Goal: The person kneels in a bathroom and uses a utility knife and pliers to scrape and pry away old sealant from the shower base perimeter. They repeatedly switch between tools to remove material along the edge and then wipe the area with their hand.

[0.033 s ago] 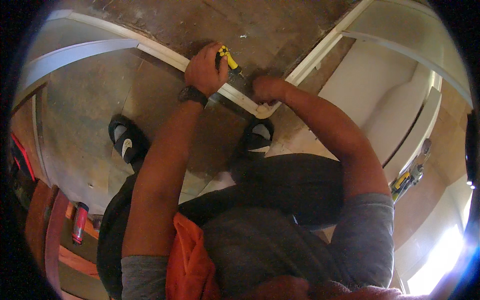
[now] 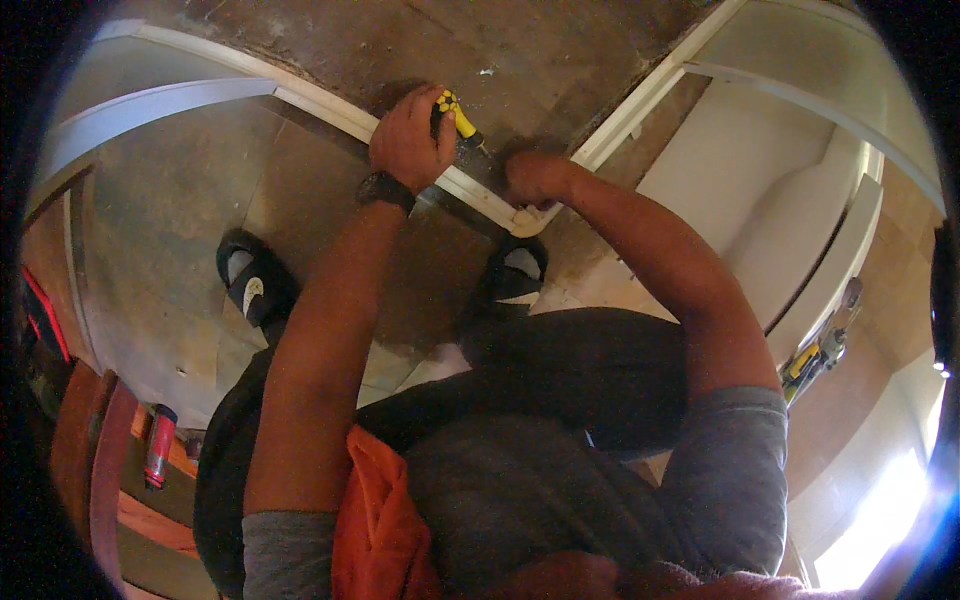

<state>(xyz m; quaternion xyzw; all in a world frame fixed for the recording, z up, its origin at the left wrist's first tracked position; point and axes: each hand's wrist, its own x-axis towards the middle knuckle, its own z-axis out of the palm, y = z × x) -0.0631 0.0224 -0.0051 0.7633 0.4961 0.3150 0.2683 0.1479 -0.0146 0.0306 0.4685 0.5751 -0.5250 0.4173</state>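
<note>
My left hand (image 2: 410,140), with a dark band on its wrist, is closed round a yellow and black screwdriver (image 2: 464,124). The screwdriver's tip points down and to the right, toward my other hand. My right hand (image 2: 537,180) is curled at the inner side of a corner of the white frame (image 2: 330,115). Its fingertips are hidden, and I cannot make out what they hold. A small pale piece (image 2: 527,222) sits at that corner, just below the right hand. The left hand's heel lies over the left rail of the frame.
Two black sandals (image 2: 258,275) stand on the tiled floor (image 2: 190,240) below the frame. A white panel (image 2: 760,170) lies at right, with hand tools (image 2: 820,355) beside it. At left are a red cylindrical object (image 2: 160,447) and dark red wooden pieces (image 2: 95,440).
</note>
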